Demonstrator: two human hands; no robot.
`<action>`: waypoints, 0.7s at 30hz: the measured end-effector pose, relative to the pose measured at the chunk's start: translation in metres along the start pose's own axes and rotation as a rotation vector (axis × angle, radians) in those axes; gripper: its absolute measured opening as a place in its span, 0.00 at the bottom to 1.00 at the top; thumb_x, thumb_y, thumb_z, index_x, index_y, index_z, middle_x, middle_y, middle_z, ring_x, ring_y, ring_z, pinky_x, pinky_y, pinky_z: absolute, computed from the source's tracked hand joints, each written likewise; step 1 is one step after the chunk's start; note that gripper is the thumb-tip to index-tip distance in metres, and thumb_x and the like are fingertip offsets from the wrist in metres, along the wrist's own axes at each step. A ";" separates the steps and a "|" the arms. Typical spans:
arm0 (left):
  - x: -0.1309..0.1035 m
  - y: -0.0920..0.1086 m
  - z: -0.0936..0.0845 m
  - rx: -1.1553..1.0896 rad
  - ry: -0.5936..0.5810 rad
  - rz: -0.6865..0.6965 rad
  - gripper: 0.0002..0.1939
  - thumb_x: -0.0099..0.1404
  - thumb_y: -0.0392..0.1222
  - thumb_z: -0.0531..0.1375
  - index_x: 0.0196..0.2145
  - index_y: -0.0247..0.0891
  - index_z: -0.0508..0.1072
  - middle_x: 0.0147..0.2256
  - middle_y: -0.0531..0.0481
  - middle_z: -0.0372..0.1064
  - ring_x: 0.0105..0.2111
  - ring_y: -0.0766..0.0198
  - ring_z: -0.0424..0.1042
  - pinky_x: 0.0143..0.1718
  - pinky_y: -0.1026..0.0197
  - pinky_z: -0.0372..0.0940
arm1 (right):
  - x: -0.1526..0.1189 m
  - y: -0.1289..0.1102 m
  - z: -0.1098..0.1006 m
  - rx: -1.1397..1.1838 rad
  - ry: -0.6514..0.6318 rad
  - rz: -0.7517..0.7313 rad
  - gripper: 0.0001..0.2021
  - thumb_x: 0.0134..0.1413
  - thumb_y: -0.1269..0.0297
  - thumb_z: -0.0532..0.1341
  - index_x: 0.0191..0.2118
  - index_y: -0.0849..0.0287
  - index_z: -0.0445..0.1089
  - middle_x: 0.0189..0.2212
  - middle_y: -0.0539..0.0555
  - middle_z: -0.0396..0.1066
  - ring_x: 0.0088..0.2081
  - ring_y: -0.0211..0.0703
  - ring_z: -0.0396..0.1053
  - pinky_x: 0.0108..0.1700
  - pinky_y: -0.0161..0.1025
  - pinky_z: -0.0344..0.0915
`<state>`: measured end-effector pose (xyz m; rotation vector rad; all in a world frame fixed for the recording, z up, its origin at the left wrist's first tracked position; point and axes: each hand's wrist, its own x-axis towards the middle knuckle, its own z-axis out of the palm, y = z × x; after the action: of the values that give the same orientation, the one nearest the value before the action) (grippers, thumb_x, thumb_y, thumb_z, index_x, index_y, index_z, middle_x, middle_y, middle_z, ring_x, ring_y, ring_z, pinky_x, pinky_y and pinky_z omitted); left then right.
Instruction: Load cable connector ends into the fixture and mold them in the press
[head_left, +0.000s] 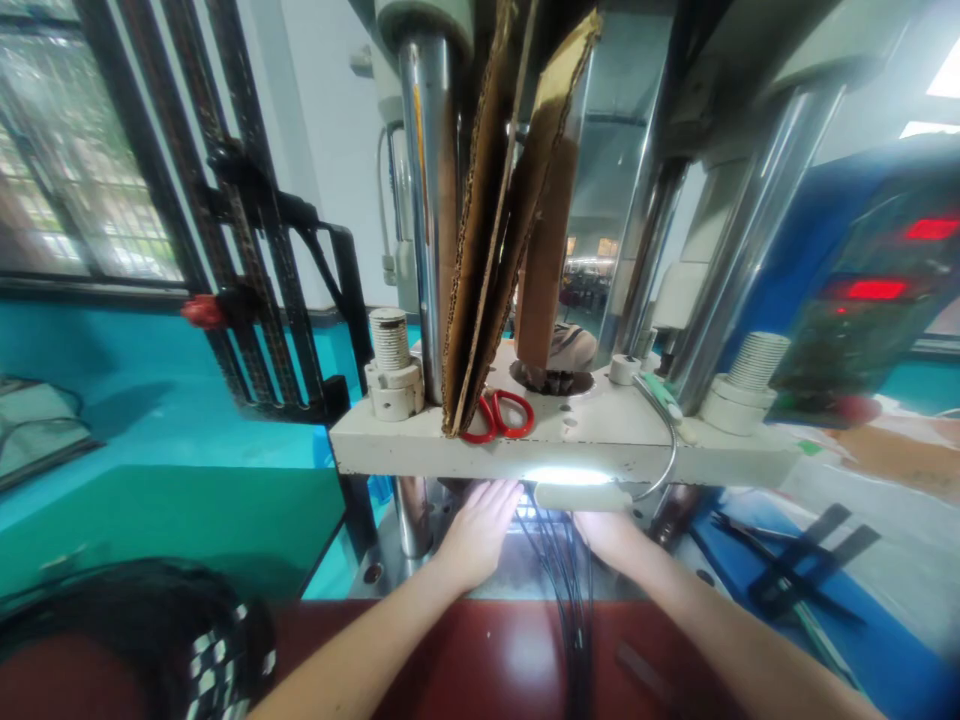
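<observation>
My left hand [480, 528] reaches under the front edge of the machine's upper plate [450, 455]. Its fingers are stretched out, with the tips beside a bundle of thin black cables [574, 590]. On the other side of the bundle is my right hand [609, 540], its fingers mostly hidden behind a lit work lamp [583, 495]. Between the hands, the cables run from a brightly lit spot below the plate down over a dark red table [495, 660]. What the cable ends rest in is too small and glaring to make out.
Red-handled scissors [514, 415] and upright cardboard sheets [487, 260] stand on the plate. Steel columns [411, 515] flank the work spot. A coil of black cable [135, 620] lies left. Tools [795, 580] rest on a blue surface at right, below a control panel [862, 290].
</observation>
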<state>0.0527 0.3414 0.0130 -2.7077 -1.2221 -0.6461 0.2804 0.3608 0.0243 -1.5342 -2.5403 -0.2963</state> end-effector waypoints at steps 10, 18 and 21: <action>0.021 -0.006 -0.015 -0.091 -0.023 0.130 0.21 0.55 0.29 0.50 0.47 0.34 0.66 0.49 0.41 0.64 0.53 0.55 0.59 0.56 0.50 0.52 | -0.010 -0.002 -0.031 0.002 -0.034 -0.076 0.14 0.44 0.71 0.55 0.40 0.62 0.69 0.38 0.60 0.70 0.39 0.48 0.66 0.43 0.41 0.59; 0.026 -0.009 -0.017 -0.144 -0.089 -0.001 0.26 0.51 0.25 0.49 0.49 0.34 0.65 0.49 0.42 0.63 0.48 0.54 0.62 0.50 0.52 0.56 | -0.011 -0.002 -0.036 -0.004 -0.016 -0.112 0.18 0.41 0.74 0.54 0.42 0.63 0.67 0.42 0.64 0.68 0.43 0.52 0.65 0.45 0.44 0.59; 0.033 0.006 -0.021 -0.190 -0.063 -0.101 0.19 0.60 0.32 0.46 0.47 0.34 0.66 0.44 0.42 0.67 0.44 0.55 0.65 0.47 0.53 0.58 | -0.011 -0.002 -0.035 -0.003 -0.016 -0.116 0.20 0.39 0.74 0.55 0.43 0.63 0.67 0.43 0.65 0.68 0.45 0.53 0.64 0.47 0.44 0.59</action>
<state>0.0698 0.3550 0.0464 -2.8546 -1.3865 -0.7296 0.2845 0.3416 0.0552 -1.3979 -2.6472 -0.3038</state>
